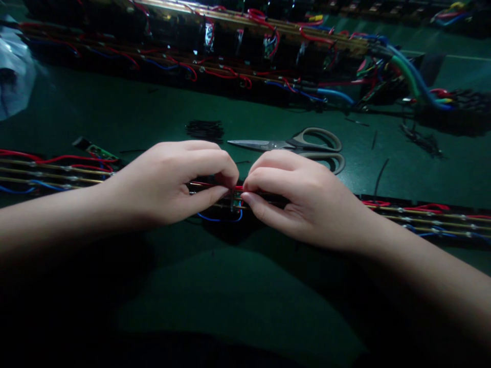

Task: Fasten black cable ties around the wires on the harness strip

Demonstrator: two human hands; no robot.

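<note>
In the left hand (180, 181) and the right hand (307, 199), thumb and fingertips are almost closed beside a small green board (238, 197); whether anything is pinched cannot be told. The wired strip (441, 221) below is laid nearer the front edge of the tabletop (238, 286) than the scissors (264, 145), partly hidden by the right hand.

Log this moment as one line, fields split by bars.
left hand: at wired rail, grip unclear | right hand: at same spot, grip unclear | scissors: just beyond hands | black strands: piled left of scissors
</note>
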